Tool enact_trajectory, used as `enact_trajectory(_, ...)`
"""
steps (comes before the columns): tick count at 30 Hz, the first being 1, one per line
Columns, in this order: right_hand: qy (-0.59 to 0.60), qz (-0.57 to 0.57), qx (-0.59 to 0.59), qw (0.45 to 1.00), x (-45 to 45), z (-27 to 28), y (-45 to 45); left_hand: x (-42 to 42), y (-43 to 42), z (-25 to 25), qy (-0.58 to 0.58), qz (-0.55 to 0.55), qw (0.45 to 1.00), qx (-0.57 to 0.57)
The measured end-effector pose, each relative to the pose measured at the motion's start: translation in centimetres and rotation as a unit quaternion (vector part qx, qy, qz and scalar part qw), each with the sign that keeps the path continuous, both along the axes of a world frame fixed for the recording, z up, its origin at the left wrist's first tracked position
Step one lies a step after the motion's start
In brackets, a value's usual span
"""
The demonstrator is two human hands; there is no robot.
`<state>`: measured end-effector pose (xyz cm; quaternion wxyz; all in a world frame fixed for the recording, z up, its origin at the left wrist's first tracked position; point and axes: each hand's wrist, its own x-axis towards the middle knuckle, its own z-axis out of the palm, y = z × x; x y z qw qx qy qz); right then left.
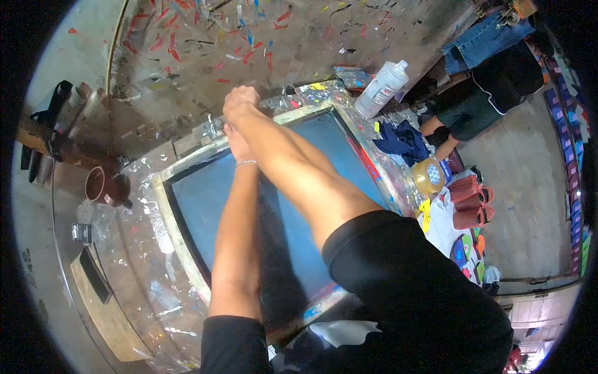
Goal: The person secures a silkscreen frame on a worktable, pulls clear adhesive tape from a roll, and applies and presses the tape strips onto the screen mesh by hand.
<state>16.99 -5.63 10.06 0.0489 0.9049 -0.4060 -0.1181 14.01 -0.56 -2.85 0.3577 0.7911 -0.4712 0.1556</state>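
Note:
A screen-printing frame with pale wooden rails and blue mesh lies on the paint-stained table below my arms. Both arms reach across it to the far rail. My right hand is closed just beyond that rail; whatever is in its fingers is hidden. Just below it is my left hand, with a bracelet at the wrist. Its fingers are mostly covered by my right hand and forearm, so their grip cannot be made out. A small metal clamp sits on the rail beside my hands.
On the right stand a white bottle, dark blue cloth, a tape roll and reddish containers. A brown mug is at left, near a wooden board. Another person's leg shows at upper right.

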Motion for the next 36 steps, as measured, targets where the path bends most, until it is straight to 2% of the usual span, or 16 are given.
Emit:
enact_trajectory(2,0.016,-0.007,-0.007,1.0,0.7,-0.8,0.3,0.9,-1.3,-2.3,-0.041,0.029,0.999,-0.02)
enact_trajectory(4,0.02,-0.019,-0.029,0.999,1.4,-1.7,0.1,0.7,-0.1,-0.5,0.229,-0.065,0.966,-0.096)
enact_trajectory(6,0.047,-0.024,-0.041,0.998,2.5,-2.3,0.1,-1.3,1.8,1.8,0.182,-0.01,0.976,-0.117)
enact_trajectory(8,0.023,-0.016,-0.032,0.999,2.0,-0.7,-0.2,-0.5,2.7,5.5,0.201,-0.038,0.979,0.007)
enact_trajectory(11,-0.084,0.0,0.02,0.996,-1.1,0.3,0.2,1.1,1.0,2.1,0.078,-0.034,0.996,0.034)
enact_trajectory(12,-0.117,0.016,0.046,0.992,-3.4,1.6,0.6,0.9,1.2,1.6,-0.045,0.003,0.991,0.127)
enact_trajectory(13,-0.13,-0.004,0.125,0.984,-4.8,1.6,0.2,-0.5,3.3,8.5,-0.018,-0.051,0.916,0.399)
enact_trajectory(15,-0.218,0.093,0.209,0.949,-7.7,1.6,-1.3,-0.5,3.6,8.3,-0.019,-0.043,0.94,0.338)
enact_trajectory(16,-0.262,0.22,0.148,0.928,-10.6,1.9,-1.3,0.2,2.9,7.4,-0.001,-0.039,0.945,0.325)
enact_trajectory(18,-0.459,0.188,0.286,0.82,-19.1,2.1,0.1,1.2,3.2,6.6,0.015,-0.06,0.968,0.241)
enact_trajectory(22,-0.404,0.024,0.24,0.882,-37.5,4.7,6.2,1.0,12.1,11.4,-0.03,-0.153,0.976,0.152)
enact_trajectory(25,-0.511,-0.132,0.215,0.822,-47.1,1.5,9.4,-1.4,21.9,13.3,0.019,-0.13,0.981,0.143)
enact_trajectory(26,-0.511,-0.131,0.226,0.819,-49.4,0.3,10.1,-2.4,25.6,13.7,0.023,-0.123,0.981,0.15)
enact_trajectory(28,-0.434,-0.158,0.046,0.886,-52.9,-1.9,11.5,-4.9,32.7,13.5,0.112,-0.043,0.977,0.177)
enact_trajectory(32,-0.402,-0.16,0.04,0.901,-54.5,-4.2,12.9,-10.3,43.3,9.5,0.223,0.074,0.955,0.182)
enact_trajectory(36,-0.404,-0.136,-0.003,0.905,-54.1,-5.5,12.9,-14.8,44.8,10.3,0.404,0.042,0.906,0.116)
